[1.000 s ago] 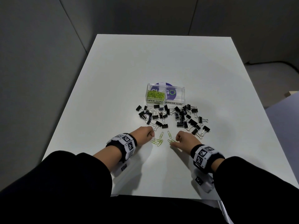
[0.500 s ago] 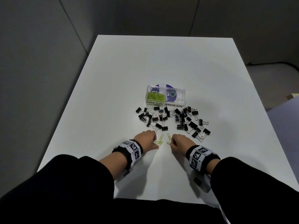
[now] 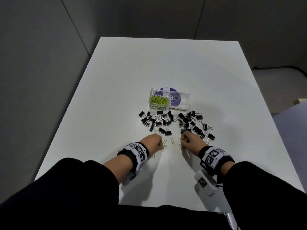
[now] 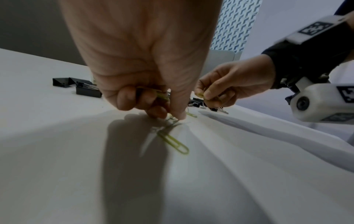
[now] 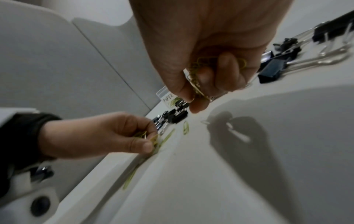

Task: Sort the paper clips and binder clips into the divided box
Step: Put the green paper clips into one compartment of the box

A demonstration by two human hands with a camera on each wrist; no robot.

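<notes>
A clear divided box [image 3: 169, 109] stands mid-table, its left cell labelled PAPER CLIPS holding green paper clips [image 3: 159, 101], its right cell labelled BINDER CLIPS bare. Black binder clips [image 3: 184, 122] lie scattered in front of it. A few loose green paper clips [image 3: 172, 142] lie between my hands. My left hand [image 3: 153, 141] curls round several green paper clips [image 4: 161, 95] and its fingertips pinch at more on the table. A loose clip [image 4: 173, 141] lies just behind it. My right hand [image 3: 189, 140] holds a bunch of green paper clips [image 5: 197, 78] in curled fingers, just above the table.
The white table [image 3: 116, 113] ends close to my body and at a grey wall on the left. One more green paper clip [image 3: 153, 156] lies by my left wrist. Both wrists carry camera units with marker tags [image 3: 206, 183].
Both hands have kept gathering paper clips in front of the binder clips. Fewer loose green clips lie between them, and the right hand has lifted slightly with its bunch.
</notes>
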